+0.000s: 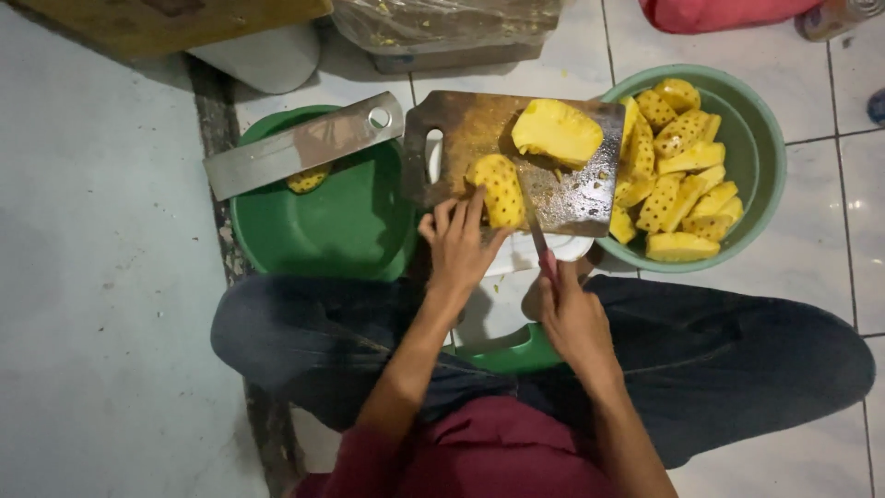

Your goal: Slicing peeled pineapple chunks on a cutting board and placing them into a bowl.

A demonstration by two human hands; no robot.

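A dark wooden cutting board [461,124] lies in front of me on a white container. On it rest two peeled pineapple pieces: one [499,189] near the front edge, another [557,131] farther back. My left hand [456,244] steadies the near piece with its fingertips. My right hand [572,318] grips a red-handled knife [537,231], its blade right next to that piece.
A light green bowl [761,157] at the right holds several peeled pineapple chunks. A darker green basin [341,231] at the left holds one scrap, with a metal cleaver [300,148] laid across its rim. A plastic bag sits behind the board. The floor is tiled.
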